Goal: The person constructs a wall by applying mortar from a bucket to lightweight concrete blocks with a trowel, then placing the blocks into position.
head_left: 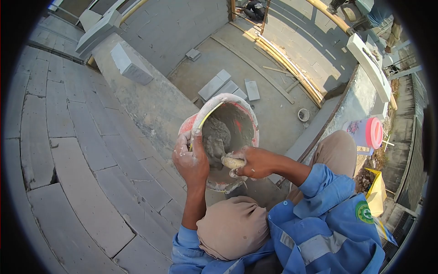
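The left hand (190,157) curls closed over the bucket's (188,124) rim at eight o'clock; the right (252,162), at four, wraps a trowel (233,162) in the mortar (214,131). The bucket sits mid-view, blocks (213,86) towards twelve, pink-lidded tub (365,131) at three.

A pink-lidded container (363,131) is sitting near a yellow bag (375,194), while long yellowish poles (297,74) and a flat plank (253,69) are lying on the floor (273,119).
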Demonstrator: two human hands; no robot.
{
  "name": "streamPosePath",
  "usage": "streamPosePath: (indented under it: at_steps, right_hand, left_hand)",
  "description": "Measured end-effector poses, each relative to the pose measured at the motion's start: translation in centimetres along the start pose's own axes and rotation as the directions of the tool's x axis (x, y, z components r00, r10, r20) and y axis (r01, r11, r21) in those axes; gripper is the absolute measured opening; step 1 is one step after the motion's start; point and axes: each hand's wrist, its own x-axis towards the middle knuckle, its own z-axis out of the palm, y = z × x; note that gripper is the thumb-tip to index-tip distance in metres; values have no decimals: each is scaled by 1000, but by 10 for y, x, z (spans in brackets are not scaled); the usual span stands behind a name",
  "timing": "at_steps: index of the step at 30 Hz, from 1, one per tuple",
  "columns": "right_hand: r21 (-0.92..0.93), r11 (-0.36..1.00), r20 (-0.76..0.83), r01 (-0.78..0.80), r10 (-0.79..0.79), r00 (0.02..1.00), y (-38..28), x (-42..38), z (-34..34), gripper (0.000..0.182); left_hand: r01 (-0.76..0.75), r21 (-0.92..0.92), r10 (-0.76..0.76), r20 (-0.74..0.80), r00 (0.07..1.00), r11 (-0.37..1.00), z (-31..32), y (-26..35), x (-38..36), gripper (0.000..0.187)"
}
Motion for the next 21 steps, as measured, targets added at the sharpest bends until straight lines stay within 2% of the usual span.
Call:
streamPosePath:
  at_steps: [1,3,4,5,7,8,9,11,12,14,15,17,18,19,20,21]
  right_hand:
    - [3,1000,7,5,-5,1000,-5,2,-6,42]
    - [-340,940,-24,-10,2,1000,-23,0,-27,47]
    - [-502,860,-24,-87,87,996,-34,0,-36,48]
    - [-500,861,-31,-92,88,996,-36,6,-40,48]
    - [-712,685,-98,-156,122,988,-36,14,-42,42]
    - [-763,634,-226,-122,-84,971,-20,20,-35,35]
    - [-762,637,-225,-122,-83,971,-6,26,-31,35]
    - [-725,641,-379,-254,-62,923,2,35,-30,21]
    - [-725,642,-373,-249,-62,926,3,35,-29,21]
    - [-664,694,-215,-276,177,961,9,28,-24,25]
    - [-662,697,-211,-276,181,961,18,25,-14,25]
    - [-447,859,-118,-250,221,968,39,22,6,29]
    - [-446,857,-130,-260,225,966,37,19,6,29]
    - [-213,929,-29,-302,303,953,31,17,7,29]
    - [28,937,83,-348,344,935,27,16,7,30]
    - [30,937,69,-348,345,936,24,15,10,30]
  left_hand:
    - [-15,23,15,0,1000,1000,0,-4,0,26]
    - [-32,45,32,6,999,998,-3,-5,-1,27]
    - [-10,58,8,23,1000,998,-4,-2,-1,29]
    - [11,70,-14,40,999,997,-5,0,0,32]
    - [7,78,-9,32,999,997,-6,-4,1,32]
    - [7,87,-8,14,1000,996,-7,-6,0,31]
    - [8,90,-9,16,1000,996,-8,-7,0,31]
    - [7,100,-9,12,1000,995,-10,-10,-1,32]
    - [12,104,-13,10,1000,994,-11,-9,-1,32]
    - [31,62,-31,5,999,998,-11,-6,-2,31]
    - [35,66,-36,8,999,997,-12,-6,-4,31]
    - [56,87,-57,11,998,995,-10,-5,-2,28]
    - [48,78,-50,18,999,996,-7,-4,-2,28]
    - [44,66,-46,21,999,997,-6,-2,-4,27]
    - [35,52,-36,23,999,998,-3,-1,-4,27]
    - [25,44,-26,28,999,999,-1,-2,-3,27]
